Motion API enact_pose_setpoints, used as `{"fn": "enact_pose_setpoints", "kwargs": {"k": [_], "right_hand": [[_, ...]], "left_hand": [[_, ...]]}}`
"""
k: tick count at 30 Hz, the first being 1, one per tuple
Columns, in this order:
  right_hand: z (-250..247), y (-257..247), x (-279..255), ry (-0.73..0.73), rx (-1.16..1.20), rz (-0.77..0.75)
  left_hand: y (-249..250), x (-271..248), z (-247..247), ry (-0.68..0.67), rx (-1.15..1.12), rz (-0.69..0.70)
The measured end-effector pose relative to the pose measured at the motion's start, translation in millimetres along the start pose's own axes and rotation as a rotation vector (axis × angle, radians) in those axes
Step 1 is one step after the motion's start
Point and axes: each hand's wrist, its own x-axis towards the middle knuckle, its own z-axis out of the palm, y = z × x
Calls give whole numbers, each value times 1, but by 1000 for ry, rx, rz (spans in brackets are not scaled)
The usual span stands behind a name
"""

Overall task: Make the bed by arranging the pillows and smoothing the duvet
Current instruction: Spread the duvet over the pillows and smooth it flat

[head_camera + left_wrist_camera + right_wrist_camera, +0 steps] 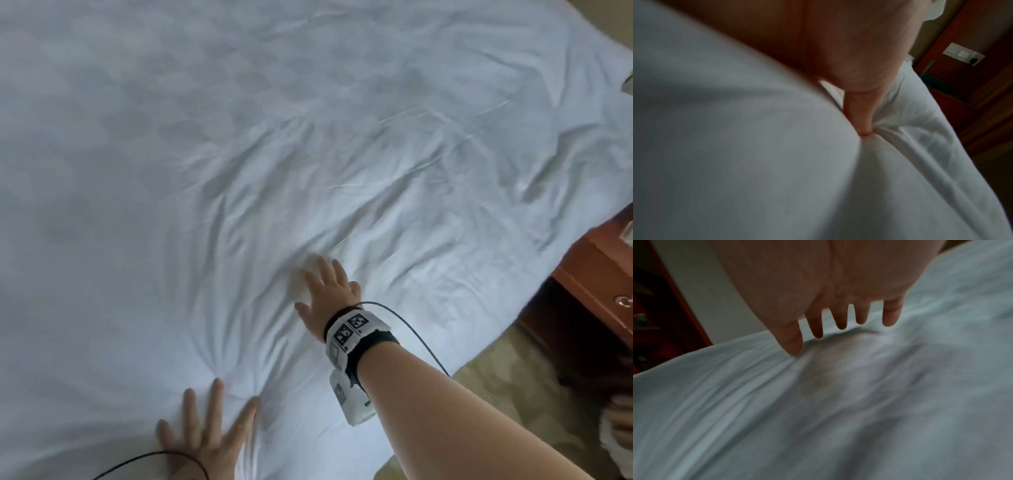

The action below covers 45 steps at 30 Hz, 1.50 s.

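Neither grip pinches anything: the left hand (202,442) lies flat with fingers spread on the white checked cotton duvet (171,171) at about 6 o'clock in the head view, and the right hand (325,291) presses palm-down with straight, parted fingers just toward 1 o'clock from it. In the left wrist view one fingertip (864,129) digs into the cloth, and creases fan out from it. Spread over the bed, the duvet looks flat from 9 to 12 o'clock, but wrinkles run between the hands and out toward 3 o'clock, so I judge the smoothing part done. No pillows show, so their arranging cannot be judged. At 3 o'clock stands a reddish-brown wooden bedside cabinet (596,274); its drawer looks closed, contents unseen.
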Motion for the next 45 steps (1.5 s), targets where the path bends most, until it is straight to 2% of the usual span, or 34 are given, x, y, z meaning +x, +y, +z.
{"fn": "enact_pose_setpoints", "kwargs": {"k": [2, 3, 4, 5, 6, 7, 8, 10, 12, 13, 14, 16, 18, 19, 21, 23, 26, 28, 30, 32, 35, 37, 40, 43, 45], "right_hand": [[4, 26, 11, -69, -10, 53], [1, 44, 11, -107, -13, 113], [-3, 68, 10, -147, -9, 199], [-10, 96, 9, -178, -12, 279], [-17, 125, 7, -223, -25, 349], [-21, 156, 4, -254, -24, 411], [-25, 182, 1, -265, -3, 480], [-19, 220, -3, -265, 35, 540], [-7, 235, -6, -263, 69, 518], [-2, 238, -10, -262, 91, 491], [3, 241, -14, -273, 92, 463], [0, 244, -25, -348, 63, 387], [-16, 260, -38, -458, 87, 263], [-30, 273, -42, -472, 135, 206], [-65, 308, -42, -437, 208, 130], [-100, 347, -26, -343, 159, 88], [-150, 389, 26, -198, 64, 78], [-175, 396, 69, -130, 14, 65], [-191, 390, 115, -74, -44, 6], [-196, 377, 158, -46, -108, -110], [-190, 377, 207, -179, -218, -187], [-185, 415, 227, -298, -246, -77], [-198, 522, 229, -378, -324, 237], [-257, 633, 220, -447, -405, 438], [-311, 682, 230, -362, -407, 465]], "left_hand": [[-5, 11, 5, 133, 124, -41], [-3, 9, 5, 110, 133, -11], [3, 6, -3, -36, 72, 40], [11, 9, -29, -245, -9, 75], [18, 19, -62, -398, -44, 95], [32, 41, -92, -473, -61, 58], [43, 66, -123, -495, -73, 106], [76, 121, -185, -424, -266, 67], [119, 173, -223, -165, -369, 49], [146, 195, -239, -90, -391, 49], [173, 213, -243, -85, -394, 46], [222, 234, -239, -179, -383, 0], [270, 234, -215, -335, -305, -27], [294, 228, -199, -369, -244, -36], [336, 204, -174, -363, -179, -44], [367, 175, -162, -356, -242, -56], [393, 148, -162, -378, -316, -74], [399, 152, -177, -412, -325, -99], [397, 175, -200, -416, -393, -129], [389, 218, -223, -377, -566, -176], [382, 287, -255, -218, -711, -234], [387, 324, -277, -123, -737, -262], [408, 371, -302, -85, -752, -247], [453, 410, -312, -146, -676, -166], [496, 428, -311, -212, -601, -113]]}}
